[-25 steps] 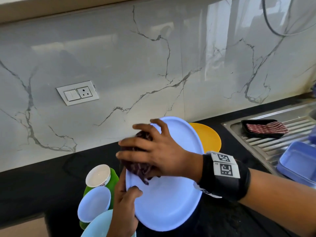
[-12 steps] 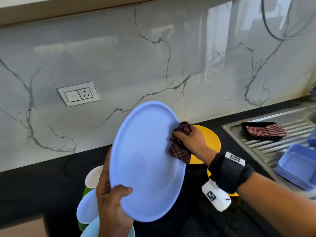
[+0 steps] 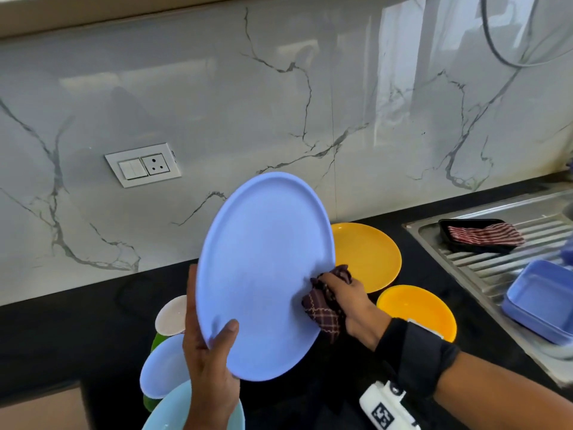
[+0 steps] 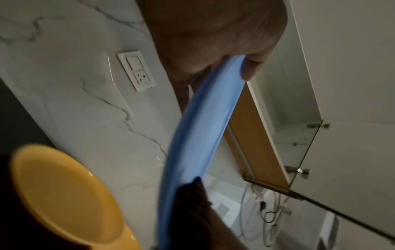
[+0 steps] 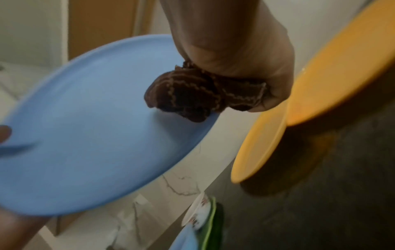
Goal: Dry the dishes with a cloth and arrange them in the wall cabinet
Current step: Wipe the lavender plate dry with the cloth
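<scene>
A large blue plate [image 3: 263, 274] is held tilted, nearly upright, above the black counter. My left hand [image 3: 210, 361] grips its lower left rim, thumb on the near face. My right hand [image 3: 344, 293] clutches a bunched dark red checked cloth [image 3: 322, 308] against the plate's right rim. In the right wrist view the cloth [image 5: 198, 94] touches the blue plate [image 5: 96, 128] at its edge. In the left wrist view the blue plate [image 4: 198, 135] shows edge-on, with the open wall cabinet [image 4: 284, 118] above.
Two yellow plates [image 3: 369, 256] [image 3: 418, 308] lie on the counter to the right. Small bowls [image 3: 167, 361] and a green dish are stacked at lower left. The steel sink drainboard [image 3: 496, 262] at right holds a black tray with a striped cloth [image 3: 483, 234] and a blue container [image 3: 539, 302].
The plate was turned up from lying low to nearly upright. My right hand with the cloth moved from the plate's upper left face to its right rim, then slid down it.
</scene>
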`<state>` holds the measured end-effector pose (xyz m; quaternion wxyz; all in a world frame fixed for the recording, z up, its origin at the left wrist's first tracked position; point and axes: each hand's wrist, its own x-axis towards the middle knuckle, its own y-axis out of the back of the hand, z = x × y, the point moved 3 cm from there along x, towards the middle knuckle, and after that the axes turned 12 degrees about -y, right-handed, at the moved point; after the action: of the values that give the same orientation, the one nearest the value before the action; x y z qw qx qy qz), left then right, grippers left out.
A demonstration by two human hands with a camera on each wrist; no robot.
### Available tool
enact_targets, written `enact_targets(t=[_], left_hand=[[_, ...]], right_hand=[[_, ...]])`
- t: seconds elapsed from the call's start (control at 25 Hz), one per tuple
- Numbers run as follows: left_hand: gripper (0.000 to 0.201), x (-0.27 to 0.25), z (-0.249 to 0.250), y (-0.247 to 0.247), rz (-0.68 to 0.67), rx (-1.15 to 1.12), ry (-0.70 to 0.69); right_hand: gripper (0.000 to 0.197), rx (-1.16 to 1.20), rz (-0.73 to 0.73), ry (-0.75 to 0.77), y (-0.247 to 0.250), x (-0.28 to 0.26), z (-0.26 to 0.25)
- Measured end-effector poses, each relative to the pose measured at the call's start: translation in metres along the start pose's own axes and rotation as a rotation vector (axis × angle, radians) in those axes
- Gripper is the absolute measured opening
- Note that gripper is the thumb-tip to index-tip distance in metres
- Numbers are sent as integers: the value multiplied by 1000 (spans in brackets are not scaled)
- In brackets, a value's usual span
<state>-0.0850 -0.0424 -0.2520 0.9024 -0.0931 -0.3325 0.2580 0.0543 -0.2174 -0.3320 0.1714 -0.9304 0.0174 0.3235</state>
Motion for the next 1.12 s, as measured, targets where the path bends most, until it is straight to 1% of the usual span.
enact_targets(t=[0.08, 0.12, 0.2, 0.24, 0.32, 0.36, 0.4, 0.44, 0.48, 0.52, 0.56, 0.6, 0.64, 0.68, 0.76, 0.84, 0.88, 0.92, 0.96, 1.04, 1.08, 1.12], left_hand=[[83, 5, 4, 18, -51, 138, -63], [84, 10, 7, 27, -82, 173, -71], [74, 24, 14, 40, -141, 177, -15], [70, 29, 18, 40, -196, 191, 5], [77, 35, 21, 30, -358, 264, 64], [81, 35, 22, 18, -458, 296, 122], [81, 33, 19, 8, -560, 313, 187], [71, 29, 18, -2, -624, 315, 251], [51, 26, 13, -8, -626, 273, 325], [34, 23, 13, -14, -584, 236, 378], [32, 20, 9, -13, -527, 206, 422], [35, 16, 5, -11, -469, 184, 449], [34, 13, 1, -8, -414, 168, 462], [31, 10, 1, -5, -331, 162, 467], [25, 8, 0, 4, -186, 108, 472], [52, 7, -1, 14, -80, 58, 435], [61, 8, 1, 18, -39, 29, 407], [63, 10, 4, 21, 1, 12, 381], [69, 12, 6, 23, 11, -20, 349], [92, 12, 6, 21, -10, -89, 308], [94, 12, 6, 19, 3, -114, 290], [90, 10, 4, 17, 19, -124, 274]], right_hand=[[15, -137, 35, 216, 7, 0, -32], [16, -272, 55, 355, 9, -2, -50], [21, -658, 76, 653, 5, -20, -86], [25, -879, 86, 796, -2, -34, -100], [41, -1267, 76, 1107, -27, -65, -117], [48, -1410, 33, 1272, -42, -80, -119], [51, -1500, -20, 1427, -56, -92, -118], [51, -1550, -76, 1553, -67, -98, -112], [50, -1568, -130, 1633, -76, -102, -106], [49, -1574, -164, 1663, -82, -100, -101], [49, -1558, -186, 1669, -85, -97, -99], [50, -1526, -199, 1651, -86, -91, -98], [49, -1486, -209, 1602, -85, -83, -96], [48, -1431, -219, 1520, -82, -74, -94], [38, -1244, -203, 1280, -73, -54, -98], [29, -1005, -132, 1033, -57, -31, -102], [28, -900, -94, 903, -46, -16, -99], [28, -811, -63, 776, -35, -1, -93], [26, -741, -34, 655, -25, 12, -82], [23, -622, 20, 464, -11, 27, -47], [23, -525, 28, 372, -6, 29, -27], [22, -418, 24, 259, -2, 28, -7]])
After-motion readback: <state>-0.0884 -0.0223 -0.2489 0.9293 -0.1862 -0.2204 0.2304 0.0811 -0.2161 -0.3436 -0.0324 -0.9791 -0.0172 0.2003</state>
